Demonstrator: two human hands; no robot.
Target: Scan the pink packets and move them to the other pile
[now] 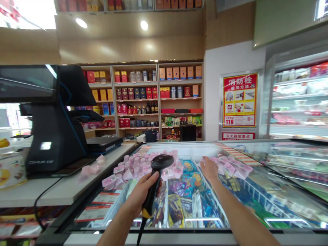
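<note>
My left hand (145,188) is closed round the handle of a black and yellow barcode scanner (153,186). Its head points up and away, in front of a pile of small pink-lidded plastic cups (128,167) on the freezer's glass top. A cable hangs from the scanner's lower end. Stretched forward, my right hand (209,169) is at the left edge of a second group of pink cups (229,165). Its fingers look slightly apart, with nothing visible between them; blur and the back of the hand hide part of them.
Under the chest freezer's glass (179,225) lie packaged frozen goods in white wire baskets. A checkout terminal (51,136) stands on the left counter, with a few pink cups (93,167) beside it. Shelves of boxed goods (137,92) line the back wall; a lit display cooler (299,102) is at right.
</note>
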